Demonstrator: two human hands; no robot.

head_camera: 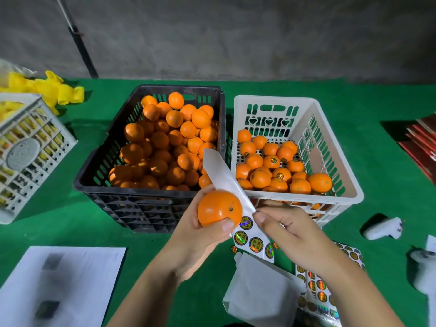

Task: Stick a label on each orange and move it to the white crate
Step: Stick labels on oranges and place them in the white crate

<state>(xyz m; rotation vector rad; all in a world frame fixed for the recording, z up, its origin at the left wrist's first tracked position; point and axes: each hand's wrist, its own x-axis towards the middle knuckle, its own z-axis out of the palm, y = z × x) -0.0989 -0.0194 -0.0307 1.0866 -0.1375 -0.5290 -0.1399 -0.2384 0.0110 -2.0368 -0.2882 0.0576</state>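
Note:
My left hand (200, 234) grips an orange (218, 207) in front of the two crates, and a white label strip (223, 178) with round shiny labels sticks up behind the fruit from the same hand. My right hand (285, 230) pinches the strip's edge next to the orange, thumb and forefinger closed on the paper. The black crate (99, 185) holds a heap of unlabelled oranges (165, 142). The white crate (339, 185) to its right holds several oranges (271, 166), some showing labels.
More label sheets (323, 291) and a white backing sheet (262, 293) lie at the lower right. A paper sheet (63, 284) lies lower left. A grey crate (30, 152) with yellow netting stands at the left. White devices (382, 228) and red booklets (422, 147) sit at the right.

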